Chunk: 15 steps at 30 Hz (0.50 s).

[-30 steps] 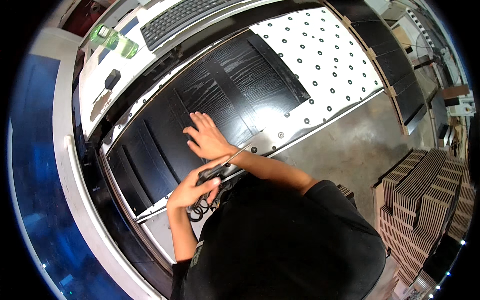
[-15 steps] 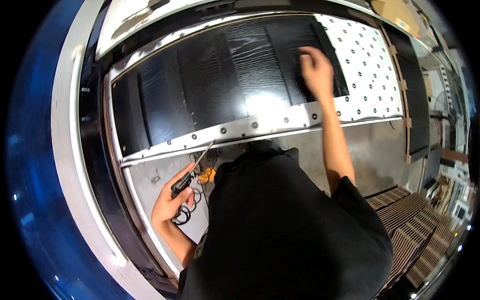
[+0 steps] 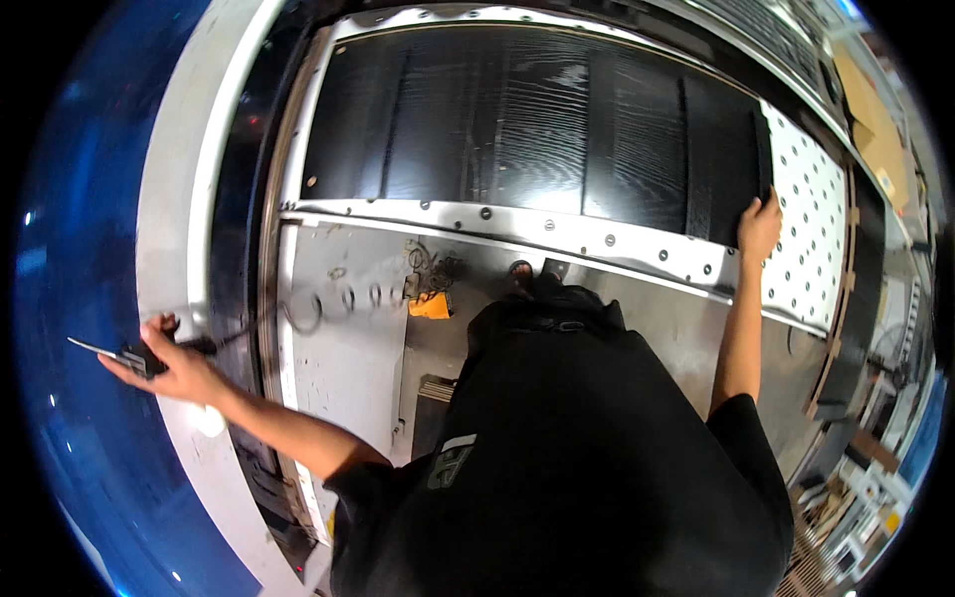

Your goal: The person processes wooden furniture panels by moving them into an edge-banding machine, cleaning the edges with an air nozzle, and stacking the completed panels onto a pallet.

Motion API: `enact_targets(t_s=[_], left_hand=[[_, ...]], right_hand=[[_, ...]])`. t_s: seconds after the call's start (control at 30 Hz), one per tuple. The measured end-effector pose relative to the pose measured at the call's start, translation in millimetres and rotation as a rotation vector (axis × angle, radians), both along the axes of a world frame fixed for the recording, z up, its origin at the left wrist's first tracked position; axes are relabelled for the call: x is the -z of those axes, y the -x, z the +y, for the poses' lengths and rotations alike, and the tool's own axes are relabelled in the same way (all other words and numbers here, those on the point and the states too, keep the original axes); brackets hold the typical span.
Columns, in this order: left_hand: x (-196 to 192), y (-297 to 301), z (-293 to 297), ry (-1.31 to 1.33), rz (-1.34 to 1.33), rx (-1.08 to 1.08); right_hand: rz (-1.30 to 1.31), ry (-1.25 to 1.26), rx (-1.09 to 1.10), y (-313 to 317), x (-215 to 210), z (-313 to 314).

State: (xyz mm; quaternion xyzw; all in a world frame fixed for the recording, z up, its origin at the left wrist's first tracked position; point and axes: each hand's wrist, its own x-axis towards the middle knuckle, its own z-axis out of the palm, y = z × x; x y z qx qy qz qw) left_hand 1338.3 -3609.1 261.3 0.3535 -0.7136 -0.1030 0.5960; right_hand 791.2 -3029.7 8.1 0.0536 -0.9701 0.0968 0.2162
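An air blow gun (image 3: 145, 356) with a thin metal nozzle is in my left hand (image 3: 179, 368), which is closed round it far out to the left. From the gun a black coiled hose (image 3: 316, 312) stretches across to the right. My right hand (image 3: 760, 231) is at the near right corner of a long black wood-grain panel (image 3: 543, 129), its fingers curled at the panel's edge. The panel lies flat on a white bed dotted with round black-centred fittings (image 3: 808, 214).
A curved white guard (image 3: 177, 214) and a glossy blue surface (image 3: 90, 249) are on the left. An orange piece (image 3: 430, 305) lies below the bed's near edge. Another dark panel (image 3: 858, 289) stands at the right, with cardboard (image 3: 870, 124) beyond it.
My left hand has swung out to the left with the air blow gun, stretching the hose. My right hand has come from above the panel to its right corner. The view has shifted.
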Motion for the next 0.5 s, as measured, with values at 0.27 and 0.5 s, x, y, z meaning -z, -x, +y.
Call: enact_targets(t_s=[0.27, 0.5], left_hand=[[34.8, -9.0, -19.7, 0.022, 0.101, -0.246], [62.7, 8.4, 15.3, 0.067, -0.311, -0.524]], right_hand=[[-0.068, 0.008, -0.099, -21.1, 1.0, 19.7], [-0.205, -0.01, -0.184, -100.9, -14.3, 55.4]])
